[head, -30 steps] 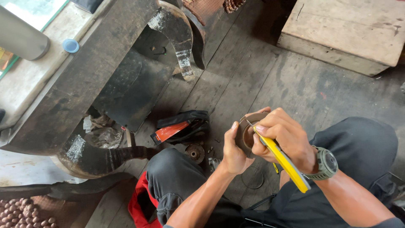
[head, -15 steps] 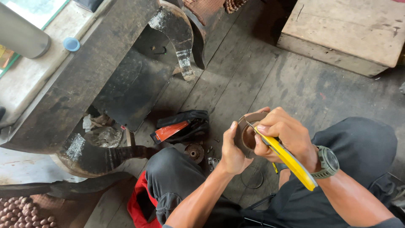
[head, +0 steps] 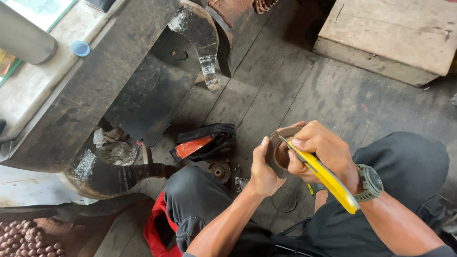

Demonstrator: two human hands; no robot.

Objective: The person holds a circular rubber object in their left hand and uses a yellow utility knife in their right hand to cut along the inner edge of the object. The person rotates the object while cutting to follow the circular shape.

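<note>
The left hand (head: pixel 264 169) gripped a brown ring (head: pixel 281 151); the right hand (head: pixel 321 152), closed on a yellow knife (head: pixel 323 176), had tilted its blade slightly deeper inside the ring.

yellow utility knife (head: pixel 323 177) tilted lower, blade deeper inside brown ring (head: pixel 282 151)

Dark, worn plank floor (head: pixel 285 95) fills the frame. Mid-frame, a black-and-orange pouch (head: pixel 204 143) lies flat on it, a small round metal part (head: pixel 219 170) just below. A thin ring (head: pixel 284 199) rests lower centre; a wooden box (head: pixel 390 38) sits upper right.
</note>
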